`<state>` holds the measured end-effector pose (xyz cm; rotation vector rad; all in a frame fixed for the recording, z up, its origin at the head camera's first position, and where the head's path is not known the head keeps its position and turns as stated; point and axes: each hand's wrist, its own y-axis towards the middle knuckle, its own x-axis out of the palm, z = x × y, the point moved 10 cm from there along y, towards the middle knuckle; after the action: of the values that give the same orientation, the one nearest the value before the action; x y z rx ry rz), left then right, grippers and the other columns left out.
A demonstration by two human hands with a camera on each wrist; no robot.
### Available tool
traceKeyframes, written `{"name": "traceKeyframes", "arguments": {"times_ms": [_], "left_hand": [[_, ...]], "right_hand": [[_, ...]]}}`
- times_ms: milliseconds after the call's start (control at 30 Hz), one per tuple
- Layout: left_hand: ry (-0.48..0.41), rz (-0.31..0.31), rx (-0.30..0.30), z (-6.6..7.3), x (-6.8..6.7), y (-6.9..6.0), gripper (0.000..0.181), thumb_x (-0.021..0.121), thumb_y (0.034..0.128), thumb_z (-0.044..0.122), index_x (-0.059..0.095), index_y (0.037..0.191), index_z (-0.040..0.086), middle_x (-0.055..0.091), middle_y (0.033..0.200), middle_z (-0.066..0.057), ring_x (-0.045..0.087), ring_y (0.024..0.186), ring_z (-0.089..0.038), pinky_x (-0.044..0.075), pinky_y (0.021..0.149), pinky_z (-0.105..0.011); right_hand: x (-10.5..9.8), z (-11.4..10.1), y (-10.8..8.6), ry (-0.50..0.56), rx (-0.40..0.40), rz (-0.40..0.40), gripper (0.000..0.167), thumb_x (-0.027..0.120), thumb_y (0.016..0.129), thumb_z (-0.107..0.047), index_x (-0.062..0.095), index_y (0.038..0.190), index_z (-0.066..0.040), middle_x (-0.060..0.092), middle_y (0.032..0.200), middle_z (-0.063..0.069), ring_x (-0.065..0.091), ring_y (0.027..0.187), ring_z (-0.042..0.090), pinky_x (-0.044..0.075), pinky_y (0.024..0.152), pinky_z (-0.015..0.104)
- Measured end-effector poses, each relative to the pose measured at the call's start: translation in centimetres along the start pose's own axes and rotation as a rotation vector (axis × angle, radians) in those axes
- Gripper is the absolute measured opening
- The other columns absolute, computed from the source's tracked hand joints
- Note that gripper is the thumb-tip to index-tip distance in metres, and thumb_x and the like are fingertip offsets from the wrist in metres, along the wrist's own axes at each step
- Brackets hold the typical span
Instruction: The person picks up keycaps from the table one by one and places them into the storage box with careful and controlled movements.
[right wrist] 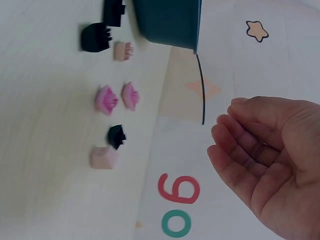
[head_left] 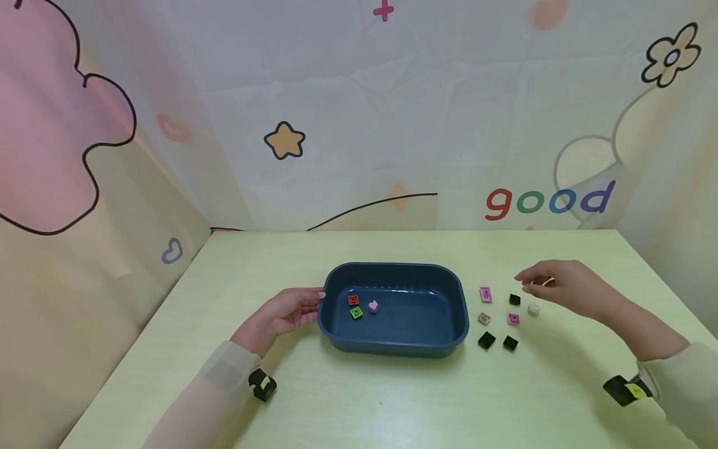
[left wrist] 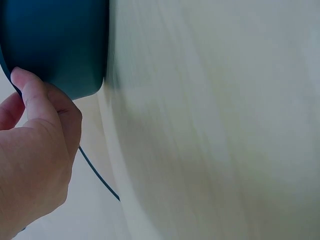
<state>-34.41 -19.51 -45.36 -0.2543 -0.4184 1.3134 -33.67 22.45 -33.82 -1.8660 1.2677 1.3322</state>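
Observation:
The left hand (head_left: 288,312) pinches the left rim of a dark blue box (head_left: 392,349), thumb at the rim; the left wrist view shows this hand (left wrist: 40,145) on the box's end wall (left wrist: 65,55). Inside the box lie a red piece (head_left: 353,300), a green piece (head_left: 356,313) and a light pink piece (head_left: 373,306). Above the table, right of the box, hovers the right hand (head_left: 566,288), its fingers loosely bent with nothing between them. Near it are a black piece (head_left: 515,299), a whitish piece (head_left: 533,309) and a magenta piece (head_left: 513,319).
Also right of the box on the table (head_left: 370,405) lie a pink piece (head_left: 485,295), a beige piece (head_left: 484,318) and two black pieces (head_left: 487,340), (head_left: 510,343). A printed curtain (head_left: 348,93) hangs behind the table's back edge.

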Motion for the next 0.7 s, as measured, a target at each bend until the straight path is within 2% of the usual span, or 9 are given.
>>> {"name": "traceKeyframes", "arguments": {"times_ms": [333, 600, 700], "left_hand": [[-0.005, -0.003, 0.0, 0.0, 0.0, -0.2, 0.052, 0.049, 0.1053, 0.006, 0.036, 0.152, -0.012, 0.073, 0.081, 0.007, 0.069, 0.07, -0.002, 0.06, 0.067, -0.013], [-0.016, -0.015, 0.004, 0.0, 0.1, -0.2, 0.052, 0.049, 0.1052, 0.006, 0.036, 0.152, -0.012, 0.073, 0.082, 0.006, 0.069, 0.07, -0.002, 0.06, 0.067, -0.013], [-0.015, -0.015, 0.004, 0.0, 0.1, -0.1, 0.051, 0.049, 0.1053, 0.006, 0.036, 0.151, -0.012, 0.073, 0.082, 0.006, 0.07, 0.07, -0.002, 0.06, 0.068, -0.013]], "right_hand": [[1.7, 2.9, -1.3, 0.04, 0.07, -0.013, 0.028, 0.07, 0.096, -0.012, 0.072, 0.118, 0.006, 0.076, 0.103, 0.011, 0.062, 0.084, -0.003, 0.056, 0.072, 0.017], [3.0, 5.1, -1.6, 0.051, 0.117, -0.023, 0.032, 0.071, 0.094, -0.011, 0.07, 0.118, 0.01, 0.074, 0.104, 0.02, 0.068, 0.09, 0.022, 0.054, 0.068, 0.017], [3.4, 5.8, -1.6, 0.048, 0.134, -0.033, 0.032, 0.071, 0.094, -0.011, 0.069, 0.118, 0.011, 0.074, 0.101, 0.019, 0.067, 0.091, 0.025, 0.053, 0.067, 0.018]]}}
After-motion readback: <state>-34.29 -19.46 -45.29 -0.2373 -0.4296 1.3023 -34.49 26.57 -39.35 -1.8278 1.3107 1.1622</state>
